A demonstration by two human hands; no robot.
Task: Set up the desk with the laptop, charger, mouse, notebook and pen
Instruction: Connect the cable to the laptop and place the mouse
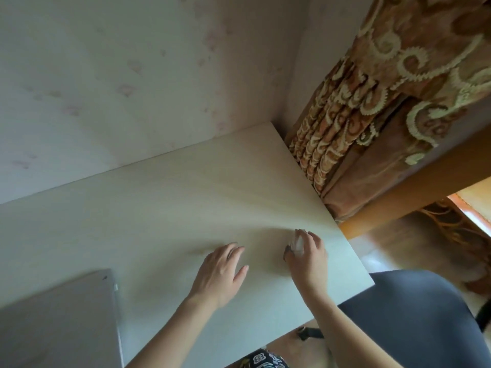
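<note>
Right hand [308, 257] sits lower right of centre in the frame, fingers curled down around something small and whitish [297, 243] on the desk [159, 203]. It's blurry, so I honestly can't say if that's the mouse or the charger brick, and there's a darker bit peeking out at the thumb side. Looks like a loose wrap-around grasp, palm down, wrist bent, with the forearm coming up from the bottom right corner.

Left hand [221, 272] is just to the left of it, empty, fingers spread and relaxed, palm down flat or nearly flat on the desk top. Can't quite tell if it's touching. That forearm comes in from the bottom centre.

Closed silver laptop [58, 322] lies in the lower left corner of the frame, well apart from both hands. No logo or writing readable on it, or anywhere else.

Patterned brown curtain [372, 102] fills the upper right, and a grey-blue chair [414, 314] sits at lower right, beside the desk edge.
</note>
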